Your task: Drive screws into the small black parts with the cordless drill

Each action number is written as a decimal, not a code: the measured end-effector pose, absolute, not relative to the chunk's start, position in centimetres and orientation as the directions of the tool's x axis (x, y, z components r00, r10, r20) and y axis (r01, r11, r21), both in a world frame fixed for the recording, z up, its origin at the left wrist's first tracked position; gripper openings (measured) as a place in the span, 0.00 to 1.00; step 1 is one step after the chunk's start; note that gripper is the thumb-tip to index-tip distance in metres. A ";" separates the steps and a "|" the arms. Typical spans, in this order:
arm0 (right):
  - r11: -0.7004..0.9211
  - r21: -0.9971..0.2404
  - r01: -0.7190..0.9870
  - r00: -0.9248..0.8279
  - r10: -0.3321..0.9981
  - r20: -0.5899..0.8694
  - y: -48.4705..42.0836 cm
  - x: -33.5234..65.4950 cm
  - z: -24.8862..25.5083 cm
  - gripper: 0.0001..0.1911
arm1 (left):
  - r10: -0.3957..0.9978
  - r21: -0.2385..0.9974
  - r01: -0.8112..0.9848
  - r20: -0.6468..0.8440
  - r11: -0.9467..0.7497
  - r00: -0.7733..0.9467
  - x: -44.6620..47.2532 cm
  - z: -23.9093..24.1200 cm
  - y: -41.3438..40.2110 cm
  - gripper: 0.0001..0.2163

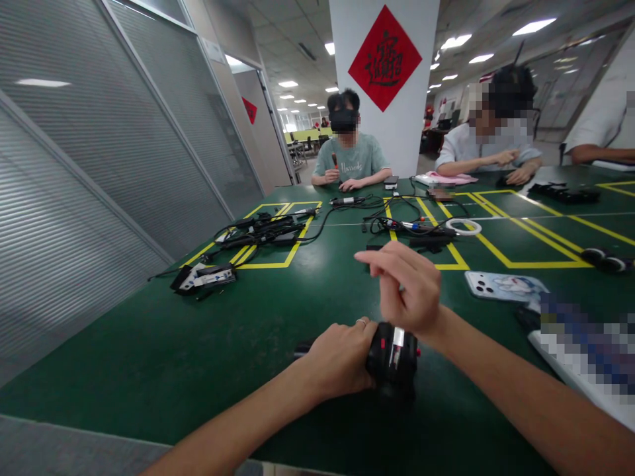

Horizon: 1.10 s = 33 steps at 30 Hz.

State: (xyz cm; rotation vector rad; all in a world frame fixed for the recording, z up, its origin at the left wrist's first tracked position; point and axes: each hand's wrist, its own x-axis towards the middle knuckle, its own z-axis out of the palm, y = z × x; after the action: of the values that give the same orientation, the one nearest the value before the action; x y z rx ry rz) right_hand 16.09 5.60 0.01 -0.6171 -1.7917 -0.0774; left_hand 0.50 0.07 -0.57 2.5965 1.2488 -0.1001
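A black rounded device [394,360] with a silver band and small red parts is in front of me, low over the green table. My left hand [337,360], with a ring on one finger, is closed around its left side. A dark cylindrical end [302,349] shows on the far side of that hand. Just above the device is my right hand [411,291], its index finger stretched toward the left and the other fingers bent. Nothing shows in its fingers. What kind of device it is, I cannot make out.
Black cables [268,228] lie tangled at the left, near a black-and-white item [203,277]. More cables [411,227] and a white ring [464,227] lie ahead. A phone [506,286] rests at the right. Across the table sit a person in a headset [352,155] and another person [489,149].
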 end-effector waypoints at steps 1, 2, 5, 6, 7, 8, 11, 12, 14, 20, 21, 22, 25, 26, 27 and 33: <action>0.826 -0.307 0.472 -0.130 0.410 0.903 6.7 16.9 0.5 0.17 | 0.754 0.205 0.768 -0.158 -0.606 0.637 0.6 -0.5 0.2 0.24; 0.778 -0.378 0.501 -0.051 0.463 0.885 8.0 17.9 0.6 0.17 | 0.744 0.220 0.754 -0.144 -0.619 0.652 0.7 -0.4 0.4 0.24; 0.558 -0.635 0.534 0.205 0.643 0.738 11.7 21.1 -1.9 0.17 | 0.674 0.306 0.682 -0.147 -0.665 0.724 0.2 0.6 1.0 0.28; 0.479 -0.709 0.517 0.292 0.680 0.673 12.7 22.1 -3.1 0.17 | 0.640 0.338 0.655 -0.171 -0.676 0.749 -0.2 1.0 1.5 0.30; 0.420 -0.756 0.503 0.352 0.699 0.622 13.5 22.9 -4.4 0.17 | 0.603 0.369 0.630 -0.200 -0.684 0.772 -0.6 1.4 2.1 0.32; 0.374 -0.784 0.496 0.391 0.709 0.586 14.1 23.7 -5.5 0.17 | 0.568 0.399 0.606 -0.225 -0.688 0.792 -0.9 1.8 3.0 0.34; 0.292 -0.808 0.512 0.414 0.741 0.530 15.0 24.7 -7.8 0.17 | 0.589 0.411 0.581 -0.122 -0.703 0.799 -1.0 1.8 7.1 0.30; 0.281 -0.802 0.527 0.398 0.752 0.525 15.1 24.8 -8.2 0.18 | 0.640 0.359 0.596 0.007 -0.718 0.768 -0.6 1.4 8.8 0.28; 0.276 -0.781 0.560 0.357 0.770 0.528 15.2 24.7 -8.5 0.18 | 0.664 0.182 0.643 0.305 -0.744 0.682 0.6 -0.1 12.1 0.27; 0.310 -0.724 0.616 0.243 0.800 0.549 15.1 24.3 -8.6 0.18 | 0.632 0.028 0.677 0.389 -0.735 0.670 3.8 -4.7 17.7 0.26; 0.315 -0.725 0.612 0.239 0.801 0.549 15.1 24.3 -8.6 0.18 | 0.632 0.011 0.682 0.388 -0.731 0.671 4.0 -5.1 17.9 0.23; 0.320 -0.734 0.599 0.239 0.804 0.545 15.2 24.2 -8.6 0.17 | 0.633 -0.001 0.688 0.390 -0.726 0.669 4.1 -5.5 18.1 0.21; 0.313 -0.848 0.428 0.275 0.849 0.452 15.6 24.1 -8.5 0.16 | 0.637 -0.015 0.702 0.407 -0.713 0.655 4.2 -6.0 18.3 0.18; 0.298 -0.899 0.322 0.286 0.874 0.392 15.8 24.1 -8.4 0.16 | 0.635 -0.012 0.703 0.416 -0.712 0.651 4.2 -6.0 18.3 0.18; 0.279 -0.936 0.216 0.289 0.897 0.335 16.1 24.1 -8.2 0.16 | 0.633 -0.007 0.702 0.426 -0.712 0.647 4.2 -6.1 18.3 0.18; 0.190 -0.981 0.027 0.248 0.950 0.190 17.1 23.5 -6.6 0.14 | 0.614 0.050 0.691 0.509 -0.721 0.603 4.1 -6.4 18.1 0.18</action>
State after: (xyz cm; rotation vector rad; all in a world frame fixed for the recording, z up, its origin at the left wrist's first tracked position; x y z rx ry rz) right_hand 23.54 17.11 -6.56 -1.1781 -1.1100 0.8844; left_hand 4.06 18.08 -6.36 2.9476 1.2084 0.8394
